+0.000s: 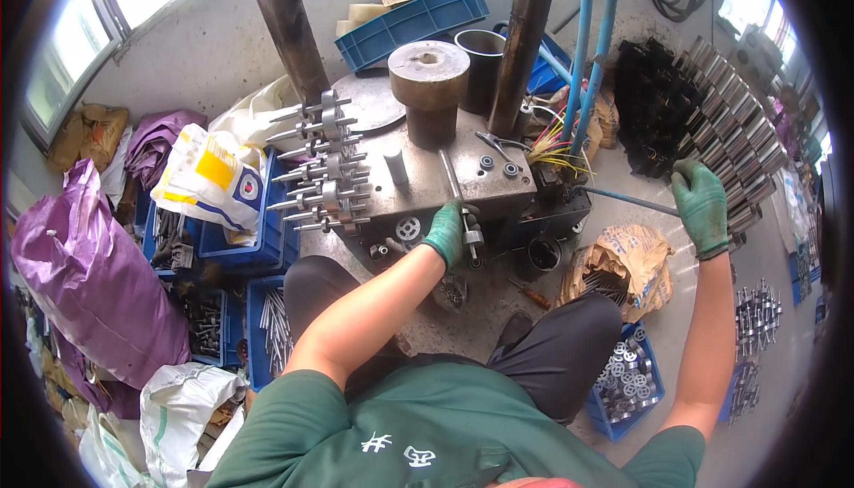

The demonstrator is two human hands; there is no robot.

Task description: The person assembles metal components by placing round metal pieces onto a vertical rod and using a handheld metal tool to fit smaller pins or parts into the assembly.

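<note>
In the head view, a pale wall point(196, 52) stands behind a steel press table point(494, 193). I see the left hand point(445, 232) with its fingers closed around a metal shaft point(450, 172); one end of the shaft reaches above the table, the ringed end goes out past the front edge. The right hand point(701, 208) is raised beside the shiny cylinders point(729, 123); if its fingers grasp one, I cannot tell. Assembled shafts point(331, 168) crowd the table's left edge; between the two hands there is open room.
</note>
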